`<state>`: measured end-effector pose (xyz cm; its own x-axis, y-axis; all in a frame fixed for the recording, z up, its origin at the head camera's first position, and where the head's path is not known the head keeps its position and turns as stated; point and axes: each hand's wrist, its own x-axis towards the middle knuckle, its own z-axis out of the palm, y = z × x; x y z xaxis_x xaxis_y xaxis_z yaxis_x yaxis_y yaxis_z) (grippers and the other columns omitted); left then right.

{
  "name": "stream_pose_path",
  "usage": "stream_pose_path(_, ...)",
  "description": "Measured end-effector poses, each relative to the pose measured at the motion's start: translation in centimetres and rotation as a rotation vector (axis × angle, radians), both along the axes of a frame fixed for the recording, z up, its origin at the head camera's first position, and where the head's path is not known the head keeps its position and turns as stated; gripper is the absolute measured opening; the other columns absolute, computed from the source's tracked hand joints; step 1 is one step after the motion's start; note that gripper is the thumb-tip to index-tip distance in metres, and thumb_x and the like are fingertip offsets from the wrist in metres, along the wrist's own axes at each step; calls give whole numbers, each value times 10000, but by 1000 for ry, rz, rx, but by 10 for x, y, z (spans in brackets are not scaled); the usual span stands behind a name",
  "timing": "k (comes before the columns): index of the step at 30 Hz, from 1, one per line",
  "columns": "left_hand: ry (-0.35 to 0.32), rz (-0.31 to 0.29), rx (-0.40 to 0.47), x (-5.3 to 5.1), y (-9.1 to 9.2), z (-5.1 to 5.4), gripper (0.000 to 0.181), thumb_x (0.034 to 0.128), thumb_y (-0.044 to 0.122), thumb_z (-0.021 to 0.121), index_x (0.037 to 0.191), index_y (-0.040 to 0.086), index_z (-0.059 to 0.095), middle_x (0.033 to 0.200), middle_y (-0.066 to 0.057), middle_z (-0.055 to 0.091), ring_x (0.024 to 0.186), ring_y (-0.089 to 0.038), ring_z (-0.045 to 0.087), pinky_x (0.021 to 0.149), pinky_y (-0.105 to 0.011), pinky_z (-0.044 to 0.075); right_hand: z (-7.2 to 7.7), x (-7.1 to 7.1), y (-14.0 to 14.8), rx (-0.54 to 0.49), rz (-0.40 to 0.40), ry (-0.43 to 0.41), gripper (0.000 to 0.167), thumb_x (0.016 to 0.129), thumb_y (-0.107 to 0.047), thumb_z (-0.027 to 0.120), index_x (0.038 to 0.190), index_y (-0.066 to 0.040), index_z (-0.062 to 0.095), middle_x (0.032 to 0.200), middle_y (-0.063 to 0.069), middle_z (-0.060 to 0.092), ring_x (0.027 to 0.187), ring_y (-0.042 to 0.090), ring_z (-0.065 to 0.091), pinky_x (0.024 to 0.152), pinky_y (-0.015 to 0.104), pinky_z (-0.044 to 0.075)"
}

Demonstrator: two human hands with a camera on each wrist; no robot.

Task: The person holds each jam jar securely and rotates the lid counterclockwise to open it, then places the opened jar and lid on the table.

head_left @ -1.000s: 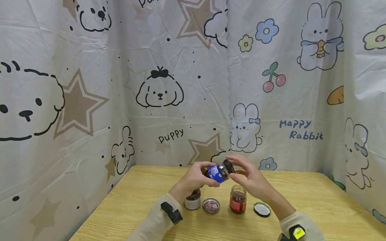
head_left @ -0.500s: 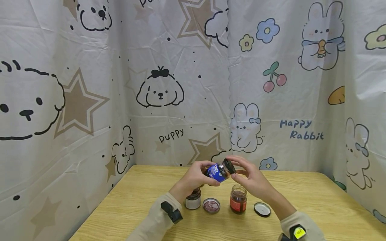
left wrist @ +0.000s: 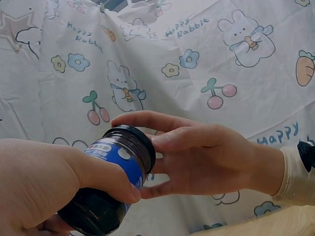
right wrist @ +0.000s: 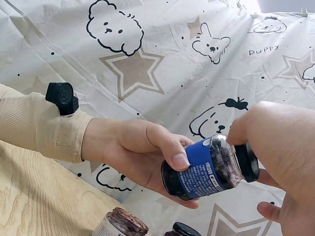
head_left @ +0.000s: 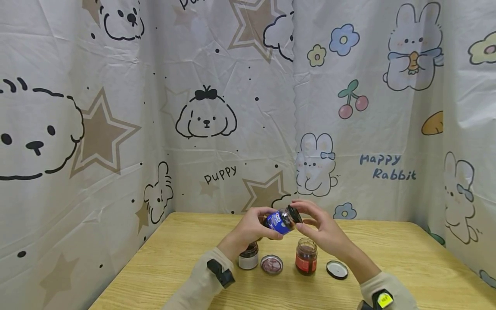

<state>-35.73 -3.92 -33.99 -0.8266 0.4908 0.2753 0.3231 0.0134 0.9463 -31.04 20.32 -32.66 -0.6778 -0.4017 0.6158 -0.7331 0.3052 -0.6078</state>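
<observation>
A dark jar with a blue label (head_left: 279, 222) is tilted in the air, its black lid (head_left: 294, 213) toward the right. The left hand (head_left: 253, 226) grips its body, thumb along the label. At the lid, the right hand (head_left: 323, 228) has its fingers and thumb curled round the rim. The right wrist view shows the blue label (right wrist: 199, 169) and the black lid (right wrist: 247, 162) on the jar's mouth. In the left wrist view the right hand (left wrist: 202, 157) reaches round the lid (left wrist: 140, 140) from the right.
On the wooden table (head_left: 186, 241) stand an open red-labelled jar (head_left: 306, 258) and a white-labelled jar (head_left: 248, 258), partly behind the left hand. Two lids lie near them, a reddish one (head_left: 271, 264) and a white-lined one (head_left: 337, 270). Patterned curtains (head_left: 232, 150) hang behind.
The right hand's fingers have shifted slightly at the lid. The left hand and the jar have hardly moved.
</observation>
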Motion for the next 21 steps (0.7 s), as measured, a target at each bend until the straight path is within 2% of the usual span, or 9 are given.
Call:
stream_pose_path(6,3,-6,4,0,0,-1,577,715,-5,879,1259,47,695,1078,-139,690,920,-218,624,704,-303,532,0,-1,-1,-21,9,13,330,1033,-93,637,1361,-125,611,1441,97,546,1333,363,507,998,618,471)
stream_pose_path(11,0,3,-3,-1,1,-2,575,719,-10,882,1259,52,695,1071,-129,691,914,-218,620,712,-308,533,0,0,0,-20,32,-14,426,1022,-85,652,1432,-146,556,1444,79,565,1360,380,488,1023,633,441)
stream_pose_path(15,4,3,-2,-1,1,-2,582,719,-14,880,1266,50,691,1071,-129,693,921,-223,626,721,-316,537,1,1,1,5,14,-10,513,1019,-100,660,1500,-190,507,1471,91,552,1343,387,501,1024,599,450)
stream_pose_path(21,3,1,-3,-1,1,-1,590,716,-12,882,1270,52,690,1090,-129,687,950,-234,632,747,-327,548,1,2,0,18,-2,-3,546,1017,-68,648,1529,-168,489,1501,135,509,1302,397,524,1013,566,472)
